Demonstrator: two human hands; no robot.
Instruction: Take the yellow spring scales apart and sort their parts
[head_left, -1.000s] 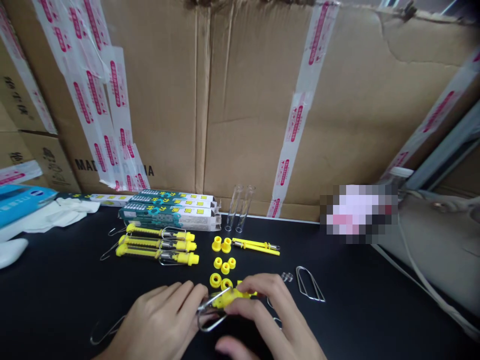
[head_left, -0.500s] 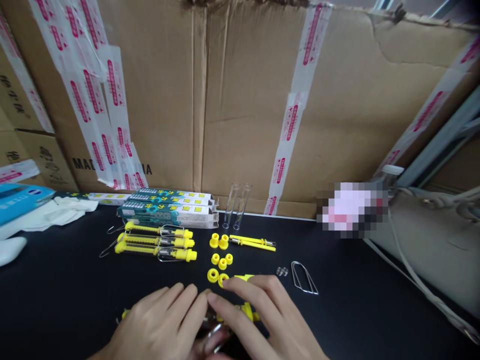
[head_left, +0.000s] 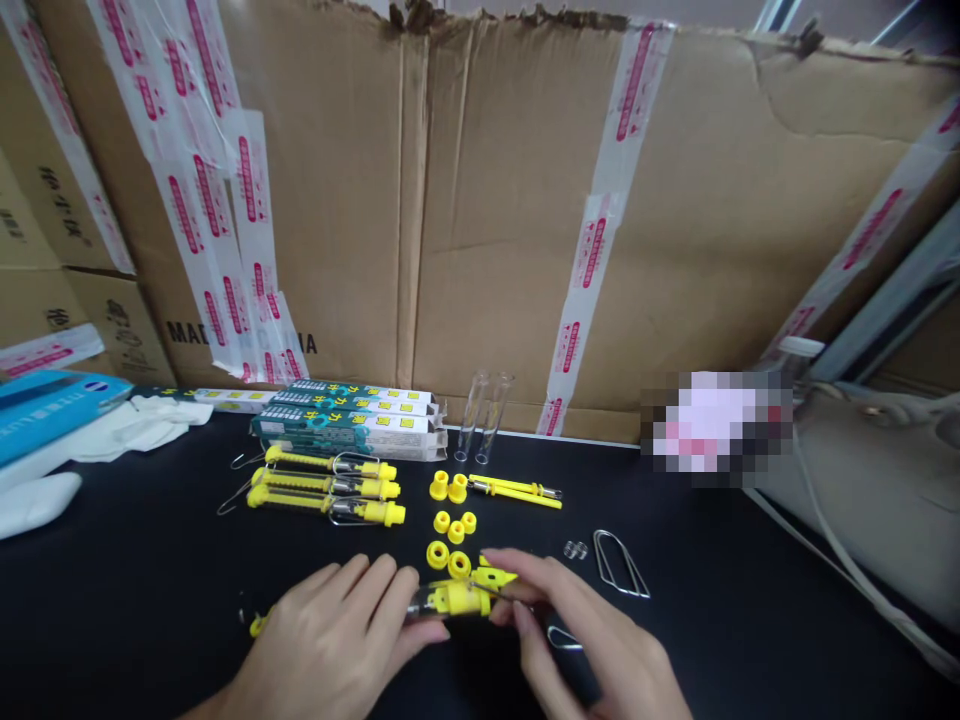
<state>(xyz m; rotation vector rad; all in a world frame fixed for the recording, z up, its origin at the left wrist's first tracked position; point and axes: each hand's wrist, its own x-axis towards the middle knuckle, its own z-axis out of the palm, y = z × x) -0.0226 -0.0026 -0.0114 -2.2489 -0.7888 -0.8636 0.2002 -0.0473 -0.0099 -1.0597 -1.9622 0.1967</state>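
My left hand (head_left: 330, 630) is closed around the tube of a spring scale (head_left: 461, 598), which lies sideways with its yellow cap sticking out to the right. The scale's far left end peeks out beyond my knuckles. My right hand (head_left: 581, 620) pinches a bent metal wire loop (head_left: 564, 640), and one wire end meets the yellow cap. Part of the loop is hidden behind the fingers. Just behind the right fingertips lies a pointed yellow piece (head_left: 495, 576). Yellow ring caps (head_left: 438, 555) sit close behind the scale.
Three spring scales (head_left: 326, 490) lie at left before printed boxes (head_left: 349, 435). Two clear tubes (head_left: 471, 418) stand upright. Several small yellow caps (head_left: 456, 532), yellow rods (head_left: 517, 492), clear rings (head_left: 575, 550) and wire loops (head_left: 619, 565) lie right of them. A cardboard box (head_left: 480, 220) walls the back.
My right hand has moved right, away from my left, and now has the wire loop at the cap's end. The scale's yellow cap has come into plain view. The camera view has shifted slightly.
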